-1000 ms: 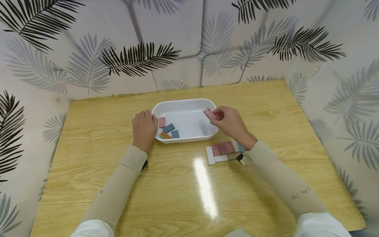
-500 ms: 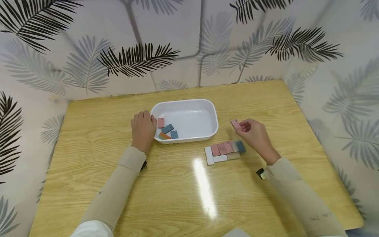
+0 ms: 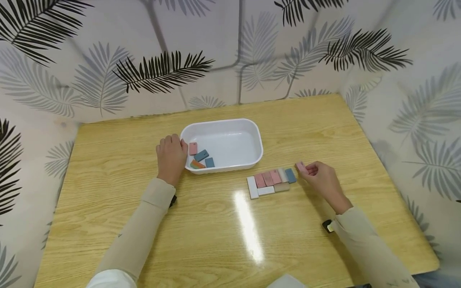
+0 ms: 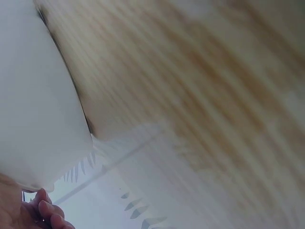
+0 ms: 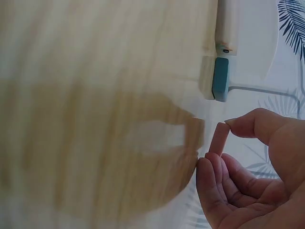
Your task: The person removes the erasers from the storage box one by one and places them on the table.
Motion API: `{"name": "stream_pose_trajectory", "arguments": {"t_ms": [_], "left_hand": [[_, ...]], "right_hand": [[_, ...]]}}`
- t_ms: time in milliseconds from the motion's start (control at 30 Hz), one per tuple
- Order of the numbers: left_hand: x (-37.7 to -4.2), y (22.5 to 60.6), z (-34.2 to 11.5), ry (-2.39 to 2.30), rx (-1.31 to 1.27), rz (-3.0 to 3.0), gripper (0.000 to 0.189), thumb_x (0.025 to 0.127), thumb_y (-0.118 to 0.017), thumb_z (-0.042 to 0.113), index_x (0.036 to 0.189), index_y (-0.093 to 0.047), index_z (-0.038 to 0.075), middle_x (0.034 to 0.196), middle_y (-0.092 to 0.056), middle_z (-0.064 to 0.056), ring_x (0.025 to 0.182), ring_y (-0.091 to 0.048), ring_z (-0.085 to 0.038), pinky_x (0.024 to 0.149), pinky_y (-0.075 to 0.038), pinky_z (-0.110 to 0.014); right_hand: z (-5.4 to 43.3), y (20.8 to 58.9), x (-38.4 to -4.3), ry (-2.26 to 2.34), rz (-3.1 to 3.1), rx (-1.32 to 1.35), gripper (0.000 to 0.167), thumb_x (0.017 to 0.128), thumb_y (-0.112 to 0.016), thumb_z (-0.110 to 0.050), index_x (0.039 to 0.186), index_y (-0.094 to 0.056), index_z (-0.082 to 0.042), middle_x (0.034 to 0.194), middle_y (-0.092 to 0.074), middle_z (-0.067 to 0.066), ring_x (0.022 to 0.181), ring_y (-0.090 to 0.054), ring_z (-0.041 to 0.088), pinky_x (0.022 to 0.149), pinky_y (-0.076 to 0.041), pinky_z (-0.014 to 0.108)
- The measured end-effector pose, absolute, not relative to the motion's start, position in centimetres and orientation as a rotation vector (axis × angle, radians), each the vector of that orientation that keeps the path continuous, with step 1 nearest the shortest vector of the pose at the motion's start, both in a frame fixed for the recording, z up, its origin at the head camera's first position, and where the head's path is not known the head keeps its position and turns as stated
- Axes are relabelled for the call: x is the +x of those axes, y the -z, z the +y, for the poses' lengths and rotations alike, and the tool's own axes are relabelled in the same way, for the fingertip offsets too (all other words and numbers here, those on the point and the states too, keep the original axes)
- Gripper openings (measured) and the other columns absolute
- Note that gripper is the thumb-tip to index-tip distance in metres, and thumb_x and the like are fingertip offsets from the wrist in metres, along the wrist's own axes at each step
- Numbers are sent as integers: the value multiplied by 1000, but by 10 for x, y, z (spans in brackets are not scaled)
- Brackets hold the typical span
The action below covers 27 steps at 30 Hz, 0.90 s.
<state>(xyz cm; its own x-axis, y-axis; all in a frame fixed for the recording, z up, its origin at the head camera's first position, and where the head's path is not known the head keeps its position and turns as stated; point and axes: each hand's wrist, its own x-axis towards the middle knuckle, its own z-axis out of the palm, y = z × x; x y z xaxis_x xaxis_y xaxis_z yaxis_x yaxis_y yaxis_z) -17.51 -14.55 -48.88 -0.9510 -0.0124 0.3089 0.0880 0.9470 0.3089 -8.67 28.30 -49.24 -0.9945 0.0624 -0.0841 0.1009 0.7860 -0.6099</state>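
My right hand pinches a pink rectangular tile between thumb and fingertips, close over the table. Just left of it lies a flat group of tiles, with a blue tile at its right end. Beside that come a pale tile and several pink tiles, with a white tile upright at the left. Another white tile and a tan tile form the near row. My left hand holds the left rim of a white tray, thumb at the rim.
Inside the tray's left end lie a pink tile, blue tiles and an orange and green piece. The wooden table meets leaf-patterned cloth at the back. A pale object shows at the near edge.
My right hand has carried the pink tile from over the tray, right and toward me, down beside the blue tile of the group. My left hand stays at the tray's rim.
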Motion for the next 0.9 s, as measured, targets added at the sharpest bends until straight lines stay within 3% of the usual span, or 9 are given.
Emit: {"name": "stream_pose_trajectory", "arguments": {"t_ms": [133, 367, 567, 700, 900], "left_hand": [[-176, 488, -146, 469, -52, -2804, 30, 97, -38, 25, 88, -49, -2, 80, -48, -15, 74, -42, -31, 67, -33, -41], [-174, 486, -145, 476, -40, -2833, 31, 98, -37, 25, 90, -49, -2, 82, -48, -15, 76, -41, -31, 68, -33, -41], [-173, 487, -147, 480, -45, -2843, 31, 98, -37, 26, 91, -49, -2, 83, -49, -15, 77, -42, -31, 68, -33, -41], [-174, 488, -148, 473, -39, -2833, 30, 98, -37, 26, 90, -49, -1, 82, -49, -15, 76, -42, -31, 68, -33, -41], [-176, 488, -146, 498, -31, -2842, 30, 97, -38, 26, 91, -50, -1, 83, -49, -14, 77, -42, -31, 69, -33, -41]], "right_hand": [[286, 494, -83, 968, 2921, 131, 43, 87, -61, -39, 94, -63, 4, 86, -65, 16, 75, -61, 26, 63, -50, 37], [285, 494, -82, 989, 2917, 108, 27, 85, -65, -20, 93, -62, 6, 84, -63, 18, 73, -59, 26, 61, -46, 34], [282, 493, -80, 978, 2892, 118, 26, 85, -64, -17, 94, -61, 7, 85, -63, 19, 74, -59, 27, 61, -47, 34], [283, 491, -82, 935, 2860, 107, 30, 86, -62, -21, 97, -60, 7, 87, -63, 19, 77, -59, 27, 63, -47, 36], [288, 476, -88, 798, 2783, 76, 51, 92, -52, -42, 104, -60, 6, 99, -63, 22, 90, -59, 34, 74, -47, 45]]}}
